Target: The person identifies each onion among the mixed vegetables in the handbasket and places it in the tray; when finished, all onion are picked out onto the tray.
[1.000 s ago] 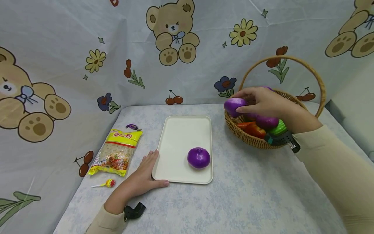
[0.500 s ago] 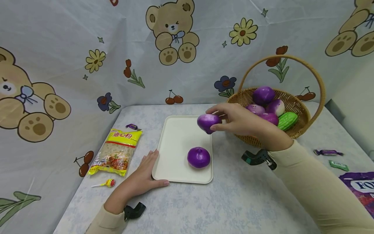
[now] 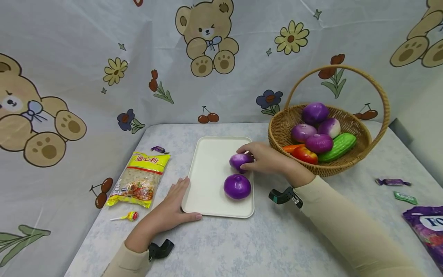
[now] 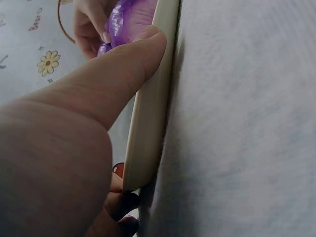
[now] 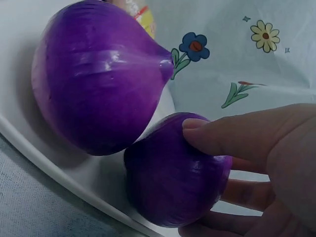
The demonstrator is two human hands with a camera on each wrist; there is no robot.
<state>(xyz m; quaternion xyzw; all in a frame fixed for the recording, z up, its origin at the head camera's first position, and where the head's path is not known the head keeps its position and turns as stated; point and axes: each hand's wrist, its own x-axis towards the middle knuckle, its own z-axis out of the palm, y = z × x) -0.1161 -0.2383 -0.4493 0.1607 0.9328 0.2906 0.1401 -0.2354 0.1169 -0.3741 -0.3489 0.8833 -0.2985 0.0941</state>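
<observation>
My right hand (image 3: 264, 159) grips a purple onion (image 3: 240, 162) between thumb and fingers, over the right side of the white tray (image 3: 207, 177). In the right wrist view, that onion (image 5: 173, 173) is tight up against a bigger purple onion (image 5: 103, 74), its root end toward it. The bigger onion (image 3: 237, 187) sits on the tray by itself, unheld. My left hand (image 3: 173, 209) lies spread at the tray's front left corner, fingers along the left side and thumb at the front edge. The left wrist view shows the thumb (image 4: 113, 69) against the tray's rim (image 4: 148, 118).
A wicker basket (image 3: 346, 167) at the back right holds several onions, a green bumpy vegetable (image 3: 338, 147), a red fruit (image 3: 305, 154) and something orange. Left lie a pasta bag (image 3: 140, 179), a lollipop (image 3: 130, 216) and a candy (image 3: 159, 149). Right are wrapped candies (image 3: 393, 182) and a purple bag (image 3: 425, 227).
My right hand has carried the onion out of the basket, leftward and down to the tray, behind the bigger onion. My left hand has stayed at the tray's corner.
</observation>
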